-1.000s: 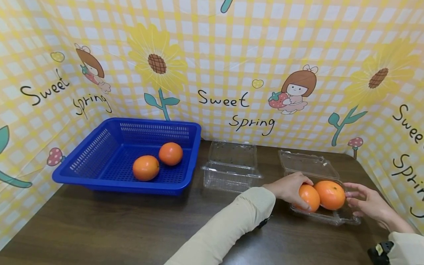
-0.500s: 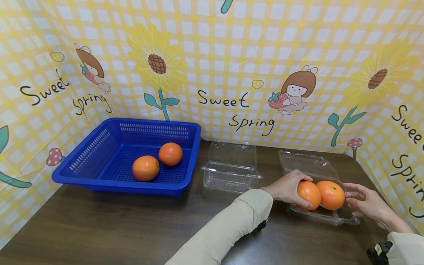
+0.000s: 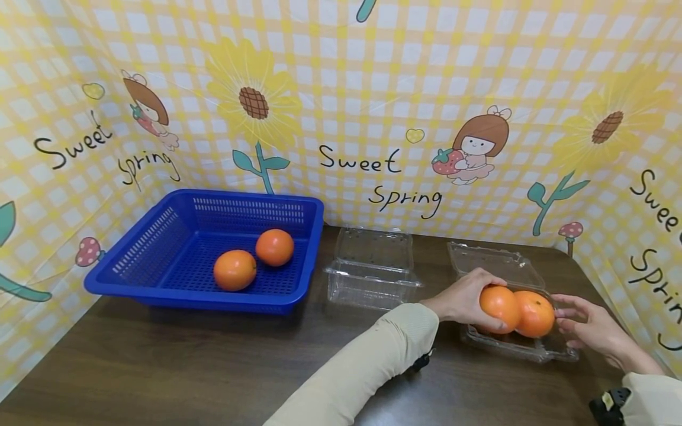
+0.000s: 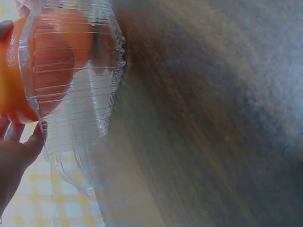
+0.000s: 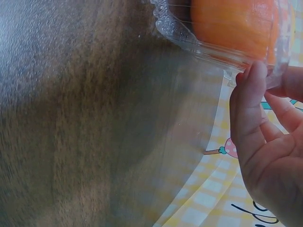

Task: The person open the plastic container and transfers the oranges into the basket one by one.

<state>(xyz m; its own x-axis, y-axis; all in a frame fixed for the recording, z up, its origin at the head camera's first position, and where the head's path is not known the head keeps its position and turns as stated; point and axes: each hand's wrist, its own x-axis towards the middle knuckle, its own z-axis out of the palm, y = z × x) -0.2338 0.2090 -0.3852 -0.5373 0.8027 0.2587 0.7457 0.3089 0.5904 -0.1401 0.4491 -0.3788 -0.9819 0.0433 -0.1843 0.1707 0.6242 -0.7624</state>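
Note:
My left hand (image 3: pixel 469 300) grips an orange (image 3: pixel 501 309), its fingers and thumb around the fruit, at the left side of an open clear plastic clamshell box (image 3: pixel 519 349). That orange overlaps a second orange (image 3: pixel 537 313) sitting in the right half of the box. With thumb and fingers, my right hand (image 3: pixel 597 328) pinches the box's right rim, which shows closely in the right wrist view beside an orange (image 5: pixel 232 28). The left wrist view has the ribbed box wall (image 4: pixel 80 85) in front of both fruits, with part of the left hand (image 4: pixel 16 156) at the edge.
A blue plastic basket (image 3: pixel 133 289) stands at the left with two oranges in it, one (image 3: pixel 235 270) nearer and one (image 3: pixel 274 247) behind. Between basket and hands sits another open clear clamshell box (image 3: pixel 373 284). A yellow checked cloth (image 3: pixel 298 89) walls in the brown table (image 3: pixel 186 367).
The orange in my left hand has risen a little and shifted right, closer over the second orange. My right hand stays at the box rim.

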